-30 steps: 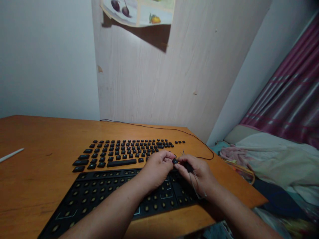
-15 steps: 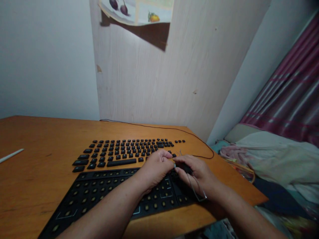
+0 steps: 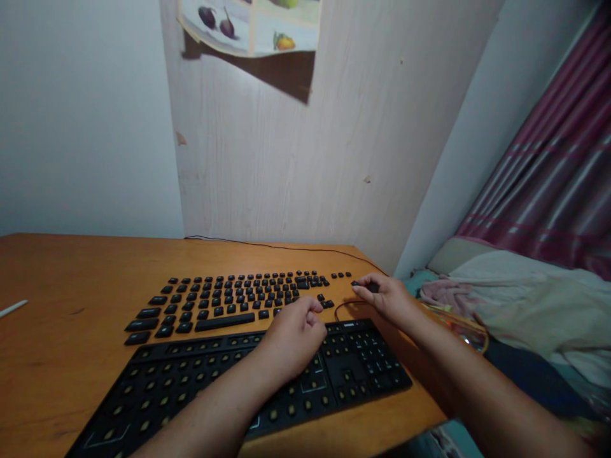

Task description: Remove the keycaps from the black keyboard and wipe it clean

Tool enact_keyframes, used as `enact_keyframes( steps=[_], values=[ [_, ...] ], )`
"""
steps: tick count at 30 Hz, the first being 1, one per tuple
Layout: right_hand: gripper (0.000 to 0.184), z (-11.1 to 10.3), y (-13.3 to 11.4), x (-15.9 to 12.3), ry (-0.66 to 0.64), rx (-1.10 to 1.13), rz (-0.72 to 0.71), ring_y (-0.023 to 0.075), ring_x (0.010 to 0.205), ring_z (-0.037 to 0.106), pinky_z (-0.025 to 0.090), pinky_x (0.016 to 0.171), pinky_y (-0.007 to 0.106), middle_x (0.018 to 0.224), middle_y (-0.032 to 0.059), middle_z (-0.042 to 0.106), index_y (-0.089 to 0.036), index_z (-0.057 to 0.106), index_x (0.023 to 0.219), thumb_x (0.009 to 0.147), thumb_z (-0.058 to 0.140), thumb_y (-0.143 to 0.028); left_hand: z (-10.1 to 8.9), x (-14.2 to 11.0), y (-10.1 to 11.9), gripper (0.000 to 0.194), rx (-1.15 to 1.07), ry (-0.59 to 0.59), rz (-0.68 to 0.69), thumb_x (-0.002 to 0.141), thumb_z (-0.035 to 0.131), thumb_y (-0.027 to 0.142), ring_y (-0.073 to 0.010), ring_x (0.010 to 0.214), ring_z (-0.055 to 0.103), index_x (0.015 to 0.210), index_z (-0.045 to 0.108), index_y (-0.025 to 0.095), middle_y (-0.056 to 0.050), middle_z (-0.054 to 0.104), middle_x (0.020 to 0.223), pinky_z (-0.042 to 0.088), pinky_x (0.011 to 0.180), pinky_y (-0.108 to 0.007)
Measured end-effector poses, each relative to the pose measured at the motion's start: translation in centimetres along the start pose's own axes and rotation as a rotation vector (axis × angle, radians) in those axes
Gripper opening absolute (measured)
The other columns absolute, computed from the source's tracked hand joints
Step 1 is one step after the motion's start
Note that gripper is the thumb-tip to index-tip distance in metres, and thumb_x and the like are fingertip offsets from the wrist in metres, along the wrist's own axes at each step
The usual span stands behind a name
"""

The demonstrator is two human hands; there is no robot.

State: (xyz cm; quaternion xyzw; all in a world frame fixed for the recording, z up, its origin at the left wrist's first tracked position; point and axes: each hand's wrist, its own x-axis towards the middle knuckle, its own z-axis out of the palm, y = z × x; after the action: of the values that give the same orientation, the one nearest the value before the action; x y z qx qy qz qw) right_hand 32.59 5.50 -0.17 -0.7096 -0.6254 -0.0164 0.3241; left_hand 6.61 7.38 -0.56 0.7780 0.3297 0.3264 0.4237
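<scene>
Before you, the keyboard [image 3: 341, 367] lies on the tabletop [image 3: 95, 273]. Directly behind it, you have rows of keycaps [image 3: 228, 299], with three more keycaps [image 3: 340, 275] apart at their far right. The cable [image 3: 286, 247] runs behind them, near the rear edge. A stick [image 3: 13, 308] lies well to your left; bedding [image 3: 510, 302] lies right of the tabletop.

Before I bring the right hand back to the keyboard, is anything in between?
Yes, a thin black cable: it runs over the desk beside the right hand and curves down to the top edge of the keyboard. I see nothing else in that gap.
</scene>
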Motion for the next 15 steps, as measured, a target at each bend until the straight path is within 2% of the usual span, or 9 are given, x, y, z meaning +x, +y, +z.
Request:
enact_keyframes(
  steps=[3, 6, 10, 15],
  values=[
    [0.02, 0.2, 3.6, 3.1, 0.038, -0.069, 0.077, 0.0164, 0.065, 0.058, 0.039, 0.059, 0.026, 0.07, 0.0021, 0.067, -0.019, 0.068, 0.079, 0.078, 0.065, -0.039, -0.1, -0.6, 0.1, 0.016, 0.186, -0.003, 0.101, 0.082, 0.047, 0.017, -0.0159, 0.072, 0.055, 0.092, 0.059, 0.02, -0.001, 0.06, 0.078, 0.035, 0.063, -0.025],
    [0.016, 0.9, 6.1, 5.4, 0.042, -0.098, 0.135, 0.0146, 0.058, 0.053, 0.034, 0.054, 0.025, 0.062, 0.0013, 0.064, -0.019, 0.065, 0.069, 0.076, 0.066, -0.033, -0.3, -1.1, 0.5, 0.018, 0.348, 0.007, 0.147, 0.082, 0.046, 0.015, -0.0192, 0.081, 0.055, 0.091, 0.06, 0.021, -0.003, 0.062, 0.084, 0.037, 0.07, -0.028],
    [0.015, 2.5, 8.1, 7.2, 0.033, -0.1, 0.207, 0.0115, 0.052, 0.049, 0.03, 0.049, 0.024, 0.057, 0.0001, 0.061, -0.017, 0.063, 0.067, 0.076, 0.066, -0.029, -0.4, -1.6, 1.1, 0.018, 0.48, -0.029, 0.171, 0.08, 0.046, 0.013, -0.0217, 0.09, 0.054, 0.088, 0.059, 0.022, -0.003, 0.062, 0.089, 0.038, 0.077, -0.031],
    [0.016, 4.4, 9.9, 8.9, 0.016, -0.09, 0.24, 0.0098, 0.051, 0.047, 0.028, 0.049, 0.024, 0.057, 0.0001, 0.061, -0.016, 0.063, 0.07, 0.077, 0.065, -0.03, -0.5, -1.7, 0.9, 0.016, 0.566, -0.06, 0.158, 0.083, 0.045, 0.016, -0.0221, 0.09, 0.052, 0.088, 0.058, 0.023, -0.003, 0.061, 0.091, 0.037, 0.079, -0.034]
  ],
)
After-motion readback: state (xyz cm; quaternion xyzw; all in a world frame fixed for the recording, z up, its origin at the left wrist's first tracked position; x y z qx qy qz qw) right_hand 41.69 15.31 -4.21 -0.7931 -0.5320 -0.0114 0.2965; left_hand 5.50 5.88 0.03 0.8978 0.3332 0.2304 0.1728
